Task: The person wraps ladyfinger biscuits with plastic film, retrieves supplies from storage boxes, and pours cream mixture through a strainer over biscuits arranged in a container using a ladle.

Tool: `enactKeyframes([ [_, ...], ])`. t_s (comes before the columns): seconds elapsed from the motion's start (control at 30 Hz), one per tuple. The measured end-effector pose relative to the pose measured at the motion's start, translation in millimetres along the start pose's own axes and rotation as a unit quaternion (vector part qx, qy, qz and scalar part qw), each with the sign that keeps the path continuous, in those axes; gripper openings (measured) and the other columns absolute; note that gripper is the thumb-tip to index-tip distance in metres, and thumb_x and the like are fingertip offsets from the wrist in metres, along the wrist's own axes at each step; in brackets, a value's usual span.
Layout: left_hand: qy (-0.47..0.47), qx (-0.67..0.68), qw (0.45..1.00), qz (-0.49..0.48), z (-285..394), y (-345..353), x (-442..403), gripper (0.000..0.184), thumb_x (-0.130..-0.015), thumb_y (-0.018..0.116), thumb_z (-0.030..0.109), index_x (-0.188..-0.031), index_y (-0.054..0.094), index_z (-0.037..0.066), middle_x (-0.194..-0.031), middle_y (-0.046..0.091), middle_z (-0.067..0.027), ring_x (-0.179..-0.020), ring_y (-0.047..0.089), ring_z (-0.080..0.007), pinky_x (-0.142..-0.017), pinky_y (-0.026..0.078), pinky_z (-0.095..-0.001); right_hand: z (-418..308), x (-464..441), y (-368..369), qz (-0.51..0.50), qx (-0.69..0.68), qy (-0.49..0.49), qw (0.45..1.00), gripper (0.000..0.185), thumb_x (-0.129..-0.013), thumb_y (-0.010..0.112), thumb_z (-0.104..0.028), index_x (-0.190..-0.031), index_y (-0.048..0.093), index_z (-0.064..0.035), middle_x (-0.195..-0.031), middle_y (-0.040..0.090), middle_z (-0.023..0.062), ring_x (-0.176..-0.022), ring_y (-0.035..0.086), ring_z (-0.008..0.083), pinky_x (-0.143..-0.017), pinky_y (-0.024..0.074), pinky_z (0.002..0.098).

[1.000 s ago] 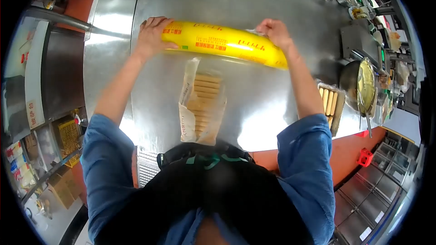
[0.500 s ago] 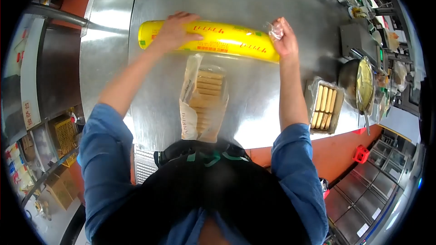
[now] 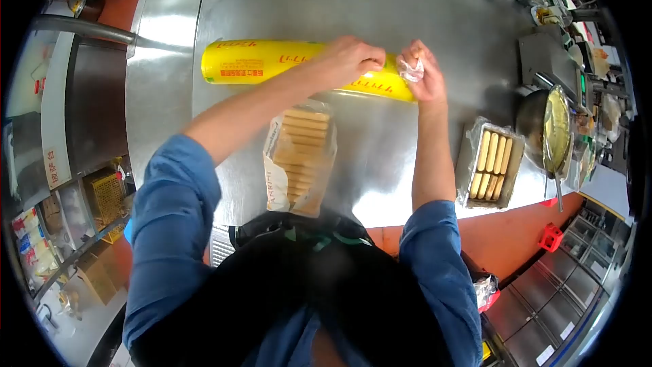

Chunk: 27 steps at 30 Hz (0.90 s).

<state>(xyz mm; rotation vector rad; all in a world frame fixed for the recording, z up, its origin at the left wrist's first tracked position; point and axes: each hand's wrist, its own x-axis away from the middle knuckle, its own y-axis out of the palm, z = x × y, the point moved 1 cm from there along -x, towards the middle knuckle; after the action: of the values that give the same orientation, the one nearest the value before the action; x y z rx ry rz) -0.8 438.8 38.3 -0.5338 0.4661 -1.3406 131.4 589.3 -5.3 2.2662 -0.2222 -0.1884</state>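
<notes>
A large yellow roll of cling film (image 3: 252,62) printed with red lettering lies across the steel table. My right hand (image 3: 429,83) is closed at its right end, with a crumpled bunch of clear film (image 3: 410,68) between the fingers. Over the right half of the roll, my left hand (image 3: 352,61) has its fingers curled in. Whether it pinches any film does not show. Below the roll sits an opened packet of ladyfinger biscuits (image 3: 300,153), its wrapper folded back and the biscuits stacked in a row.
To the right, a film-lined metal tin (image 3: 464,180) holds more ladyfingers (image 3: 494,153). Beside it stands a bowl (image 3: 533,122) with a yellowish mixture (image 3: 557,126) and a handle jutting past the table edge. A scale (image 3: 551,54) is behind. The steel table (image 3: 272,0) ends near my apron.
My left hand has slid right along the roll towards my right hand, its fingers now curled. The right hand stays at the roll's end with the film.
</notes>
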Motion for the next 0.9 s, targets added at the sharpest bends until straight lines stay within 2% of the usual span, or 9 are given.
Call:
enactKeyframes([
  [0.07,0.012,-0.038,0.998,-0.039,5.4,-13.0,6.1,0.021,-0.073,0.067,0.025,-0.075,0.058,0.005,-0.075,0.056,-0.0092,-0.086,0.055,-0.0282,-0.076,0.044,-0.0383,-0.5,4.0,-1.2,-0.017,0.002,0.012,1.0,0.02,-0.089,0.057,-0.021,-0.081,0.046,-0.007,-0.064,0.041,-0.0003,-0.058,0.035,0.0093,-0.051,0.0294,0.0222],
  [0.17,0.104,-0.272,0.955,-0.053,-34.9,-38.5,5.6,0.023,-0.07,0.069,0.025,-0.075,0.057,0.006,-0.081,0.057,-0.0082,-0.086,0.055,-0.0274,-0.076,0.044,-0.0361,3.6,11.9,-6.6,-0.026,-0.003,0.017,1.0,0.023,-0.087,0.06,-0.024,-0.08,0.044,-0.0088,-0.065,0.041,-0.0012,-0.059,0.036,0.0106,-0.051,0.03,0.0225],
  [0.27,0.062,-0.12,0.982,-0.131,-58.3,-58.8,20.4,0.022,-0.07,0.069,0.022,-0.075,0.055,0.005,-0.093,0.058,-0.0053,-0.093,0.054,-0.0238,-0.077,0.045,-0.0345,5.5,20.4,-2.1,-0.027,-0.003,0.026,0.999,0.025,-0.086,0.062,-0.025,-0.079,0.044,-0.0089,-0.065,0.042,-0.001,-0.059,0.037,0.0109,-0.049,0.0294,0.023],
  [0.37,-0.225,0.105,0.961,-0.119,-66.8,-94.2,38.6,0.026,-0.073,0.071,0.02,-0.092,0.06,0.008,-0.104,0.058,-0.0061,-0.103,0.054,-0.0181,-0.082,0.045,-0.0339,11.2,31.5,-2.2,-0.035,-0.003,0.026,0.999,0.024,-0.087,0.06,-0.026,-0.08,0.045,-0.0079,-0.064,0.043,0.0,-0.059,0.037,0.011,-0.048,0.029,0.0229],
  [0.47,-0.188,-0.008,0.977,-0.098,-87.3,-87.4,61.0,0.038,-0.076,0.069,0.019,-0.111,0.059,0.009,-0.112,0.059,-0.0087,-0.107,0.054,-0.0171,-0.091,0.043,-0.0313,15.9,35.7,-1.9,-0.053,-0.015,0.019,0.998,0.023,-0.09,0.056,-0.025,-0.081,0.048,-0.0059,-0.064,0.045,0.0014,-0.059,0.036,0.0109,-0.05,0.0291,0.0228],
  [0.57,-0.141,0.078,0.981,-0.112,-75.5,-62.6,54.1,0.047,-0.078,0.066,0.019,-0.123,0.054,0.011,-0.117,0.058,-0.0087,-0.115,0.048,-0.0209,-0.097,0.04,-0.0344,16.1,39.4,-1.3,-0.049,-0.016,0.025,0.998,0.022,-0.09,0.056,-0.025,-0.081,0.049,-0.0061,-0.064,0.045,0.0014,-0.059,0.037,0.0113,-0.05,0.0296,0.0233],
  [0.77,-0.048,0.012,0.989,-0.138,-35.6,-39.6,20.0,0.034,-0.081,0.063,0.019,-0.114,0.061,0.013,-0.113,0.061,-0.0074,-0.105,0.055,-0.0235,-0.093,0.043,-0.0353,15.3,42.1,3.9,-0.013,0.019,0.02,1.0,0.021,-0.089,0.057,-0.024,-0.081,0.049,-0.0059,-0.064,0.044,0.0009,-0.058,0.037,0.0112,-0.05,0.0298,0.0235],
  [0.87,-0.162,0.028,0.986,0.024,-86.4,-71.5,41.3,0.027,-0.081,0.062,0.029,-0.098,0.067,0.008,-0.099,0.066,-0.0103,-0.094,0.061,-0.0258,-0.083,0.049,-0.0338,23.5,52.9,-2.8,-0.012,0.043,0.013,0.999,0.022,-0.089,0.057,-0.024,-0.08,0.049,-0.0059,-0.063,0.044,0.0005,-0.057,0.037,0.011,-0.049,0.0297,0.0235],
  [0.9,-0.2,-0.14,0.965,0.093,-104.7,-88.9,56.5,0.035,-0.081,0.06,0.037,-0.094,0.067,0.005,-0.097,0.067,-0.0107,-0.092,0.062,-0.0244,-0.08,0.049,-0.0346,21.5,54.3,0.6,-0.026,0.029,0.027,0.999,0.023,-0.089,0.057,-0.025,-0.079,0.049,-0.006,-0.063,0.044,0.0005,-0.057,0.037,0.011,-0.049,0.0296,0.0234],
])
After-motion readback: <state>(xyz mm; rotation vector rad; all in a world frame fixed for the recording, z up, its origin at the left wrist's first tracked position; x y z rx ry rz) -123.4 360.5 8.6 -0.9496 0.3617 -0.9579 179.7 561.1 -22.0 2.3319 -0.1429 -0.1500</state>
